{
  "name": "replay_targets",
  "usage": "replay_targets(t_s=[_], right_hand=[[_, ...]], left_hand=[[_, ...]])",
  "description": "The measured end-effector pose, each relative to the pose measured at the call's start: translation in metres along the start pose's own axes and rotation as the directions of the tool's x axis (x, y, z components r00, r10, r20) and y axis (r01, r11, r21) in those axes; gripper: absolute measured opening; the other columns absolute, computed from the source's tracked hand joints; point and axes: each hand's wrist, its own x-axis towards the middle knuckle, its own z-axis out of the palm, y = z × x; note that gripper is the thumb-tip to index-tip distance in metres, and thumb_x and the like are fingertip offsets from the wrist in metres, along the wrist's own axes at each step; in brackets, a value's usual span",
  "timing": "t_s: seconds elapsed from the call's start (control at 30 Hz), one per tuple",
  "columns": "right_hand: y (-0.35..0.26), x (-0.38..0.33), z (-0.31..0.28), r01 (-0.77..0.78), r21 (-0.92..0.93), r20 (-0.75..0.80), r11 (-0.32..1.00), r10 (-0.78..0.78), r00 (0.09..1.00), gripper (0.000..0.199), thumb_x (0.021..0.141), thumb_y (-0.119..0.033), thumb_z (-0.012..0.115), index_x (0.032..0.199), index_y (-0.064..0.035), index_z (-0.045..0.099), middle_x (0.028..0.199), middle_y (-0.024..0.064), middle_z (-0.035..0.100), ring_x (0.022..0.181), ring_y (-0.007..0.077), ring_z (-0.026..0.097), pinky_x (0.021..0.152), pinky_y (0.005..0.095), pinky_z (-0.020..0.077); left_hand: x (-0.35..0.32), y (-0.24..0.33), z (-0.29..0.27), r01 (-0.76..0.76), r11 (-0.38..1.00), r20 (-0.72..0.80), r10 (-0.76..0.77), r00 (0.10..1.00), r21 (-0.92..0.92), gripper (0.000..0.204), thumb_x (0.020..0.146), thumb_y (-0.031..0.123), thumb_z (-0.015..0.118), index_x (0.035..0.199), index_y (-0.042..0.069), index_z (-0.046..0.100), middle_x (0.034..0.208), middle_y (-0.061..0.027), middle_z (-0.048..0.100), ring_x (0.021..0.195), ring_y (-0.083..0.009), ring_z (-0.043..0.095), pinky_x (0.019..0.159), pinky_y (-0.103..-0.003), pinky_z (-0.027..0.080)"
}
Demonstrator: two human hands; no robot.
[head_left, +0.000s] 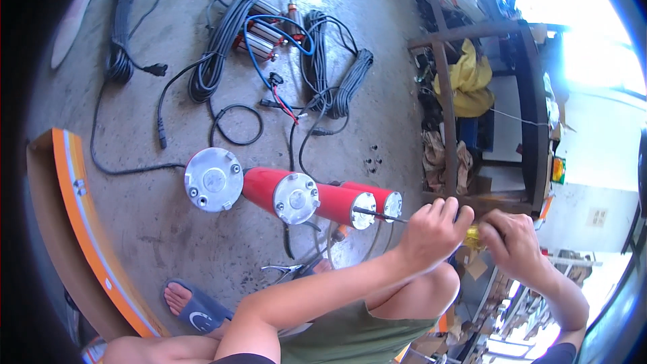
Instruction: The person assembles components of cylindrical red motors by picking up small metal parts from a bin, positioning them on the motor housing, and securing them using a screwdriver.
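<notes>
A screwdriver with a yellow translucent handle [473, 238] lies nearly level between my hands. My left hand [435, 230] is closed around its front part, where the thin dark shaft comes out. At the rear, my right hand [510, 241] is wrapped around the handle. The shaft's tip reaches the silver end cap [362, 211] of a red cylinder [333, 202]; whether it sits in a screw is too small to tell. Other red cylinders [263, 185] stand in the same row, silver caps toward me, the leftmost cap [214, 180] showing bolts near its rim.
Coiled black cables [229, 40] lie on the concrete floor beyond, beside several metal cylinders [259, 44]. Pliers [283, 270] rest near my slippered foot [195, 307]. An orange-edged long box [81, 195] curves along the left. A cluttered shelf frame [445, 94] stands at the right.
</notes>
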Motion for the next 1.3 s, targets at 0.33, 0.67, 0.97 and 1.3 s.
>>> replay_targets(t_s=[0.33,0.67,0.97,1.3], right_hand=[[0.018,0.013,-0.002,-0.095,-0.037,0.01,0.995,0.096,0.995,0.026,0.098,-0.026,0.068,0.098,-0.0002,0.071,0.072,0.0187,0.065,0.057,0.0321,0.065,0.057,0.0408,0.0518],[0.006,0.002,0.0,0.444,-0.233,-0.045,0.865,-0.465,0.884,0.027,0.093,-0.022,0.076,0.108,-0.0016,0.067,0.094,0.0161,0.07,0.074,0.0275,0.071,0.061,0.0354,0.0568],[-0.015,0.007,-0.003,0.16,-0.043,0.012,0.986,-0.159,0.987,0.053,0.088,-0.029,0.083,0.123,0.0025,0.059,0.088,0.0156,0.069,0.073,0.0294,0.071,0.059,0.0402,0.0547],[-0.024,0.026,-0.017,-0.704,0.314,0.421,0.637,0.571,0.705,0.062,0.112,-0.048,0.045,0.075,-0.002,0.062,0.054,0.0008,0.055,0.046,0.0091,0.055,0.046,0.0283,0.0436]], left_hand=[[0.019,0.01,-0.012,0.055,0.979,-0.082,-0.072,0.994,-0.195,0.04,0.074,0.013,0.078,0.108,0.008,0.058,0.079,-0.0104,0.058,0.072,-0.0325,0.063,0.062,-0.046,0.047],[0.049,-0.013,-0.048,0.374,0.817,0.581,-0.06,0.811,-0.439,0.035,0.076,0.011,0.079,0.106,0.0,0.065,0.094,-0.0194,0.069,0.091,-0.036,0.07,0.077,-0.046,0.054],[0.014,0.006,-0.014,0.27,0.949,0.382,-0.191,0.904,-0.165,0.039,0.075,0.017,0.079,0.107,0.004,0.059,0.08,-0.0153,0.067,0.078,-0.0359,0.07,0.067,-0.048,0.053],[-0.005,0.001,-0.007,0.012,0.996,-0.159,-0.025,0.987,-0.084,0.038,0.076,0.009,0.07,0.112,0.005,0.057,0.089,-0.0095,0.055,0.077,-0.0289,0.057,0.064,-0.042,0.045]])
